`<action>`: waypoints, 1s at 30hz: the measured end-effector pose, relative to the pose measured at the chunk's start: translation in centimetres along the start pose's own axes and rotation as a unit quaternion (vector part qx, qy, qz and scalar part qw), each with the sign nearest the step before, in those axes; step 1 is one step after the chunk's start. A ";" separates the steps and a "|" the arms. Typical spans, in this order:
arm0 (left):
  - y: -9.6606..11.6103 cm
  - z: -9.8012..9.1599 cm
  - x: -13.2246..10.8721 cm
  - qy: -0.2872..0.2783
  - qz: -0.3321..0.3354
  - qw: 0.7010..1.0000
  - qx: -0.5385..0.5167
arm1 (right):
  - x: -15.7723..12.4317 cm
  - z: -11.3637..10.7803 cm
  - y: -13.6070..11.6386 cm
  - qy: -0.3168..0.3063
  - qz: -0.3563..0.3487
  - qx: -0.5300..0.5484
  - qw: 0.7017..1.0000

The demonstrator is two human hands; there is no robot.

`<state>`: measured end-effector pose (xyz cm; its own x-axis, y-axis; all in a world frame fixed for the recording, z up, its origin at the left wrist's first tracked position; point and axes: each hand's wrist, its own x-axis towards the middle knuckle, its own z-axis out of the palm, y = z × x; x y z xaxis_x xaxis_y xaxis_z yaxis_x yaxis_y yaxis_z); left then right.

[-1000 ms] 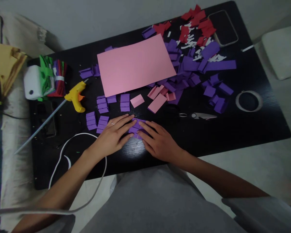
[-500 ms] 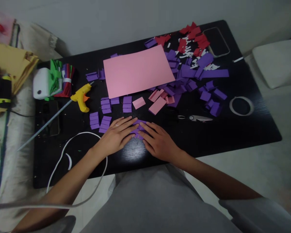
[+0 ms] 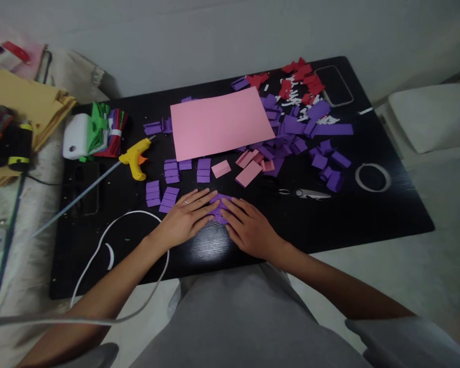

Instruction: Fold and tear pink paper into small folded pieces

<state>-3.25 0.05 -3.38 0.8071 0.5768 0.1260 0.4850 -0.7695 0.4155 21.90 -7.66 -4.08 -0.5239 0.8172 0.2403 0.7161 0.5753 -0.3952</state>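
Several folded purple paper pieces lie together near the table's front edge, partly hidden under my fingers. My left hand rests on their left side, fingers stretched out and lying flat, a ring on one finger. From the right, my right hand presses on the same pieces with its fingers extended and slightly spread. Just beyond my hands are small purple paper stacks and a small pink paper piece. Folded pink pieces sit a little to the right of it.
A large pink sheet covers part of the black table. Purple folded pieces and red scraps are heaped behind. A yellow glue gun, scissors, a tape roll and a white cable lie around.
The camera view has shifted slightly, so the table appears lower at the back. Both hands stay on the purple pieces with little visible movement.
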 end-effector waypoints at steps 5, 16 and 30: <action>0.2 -0.1 0.2 0.004 0.007 1.000 0.015 | 0.2 0.0 0.0 -0.006 0.006 -0.009 1.000; 2.3 -0.5 -0.3 0.062 0.086 0.990 0.095 | 0.9 -0.2 -0.6 -0.019 0.012 -0.036 0.999; 5.2 0.2 -1.4 -0.016 -0.013 0.998 0.062 | 1.4 -0.5 -1.1 -0.057 0.037 -0.048 0.997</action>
<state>-1.82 -4.80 -1.55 0.8036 0.5888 0.0874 0.5416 -0.7841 0.3031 20.59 -7.16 -2.91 -0.5128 0.8516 0.1090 0.7927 0.5184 -0.3208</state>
